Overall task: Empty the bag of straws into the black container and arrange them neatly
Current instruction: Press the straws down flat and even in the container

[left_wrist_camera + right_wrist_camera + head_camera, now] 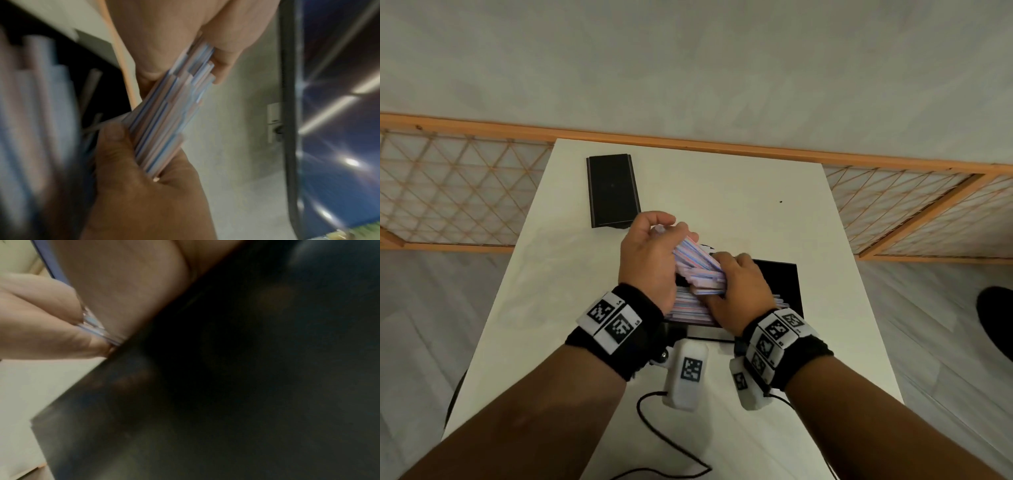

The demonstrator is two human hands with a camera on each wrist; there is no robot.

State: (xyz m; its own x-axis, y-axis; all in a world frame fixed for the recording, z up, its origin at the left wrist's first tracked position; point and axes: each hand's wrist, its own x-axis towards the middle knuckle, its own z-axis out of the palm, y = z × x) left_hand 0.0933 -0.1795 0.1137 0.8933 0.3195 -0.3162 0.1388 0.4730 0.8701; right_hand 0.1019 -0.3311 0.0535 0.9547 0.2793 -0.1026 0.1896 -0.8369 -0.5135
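Blurred close-up. Fingers [68,337] at 9 o'clock pinching thin striped straws [98,331] against palm [123,288] at 11. Black container [226,386] filling centre through 5 o'clock. Pale table [20,394] at 8.

striped straws [697,265] tilted above black container [786,282]

Head cam looks down from high up at the white table top [739,192], w/ both wrists near. Left wrist cam sits v. close, looking along the palm at the striped pink-and-blue straw bundle [168,110]; head cam shares it [697,262]. Right wrist cam is pressed close to the black box wall [226,386], blurry.
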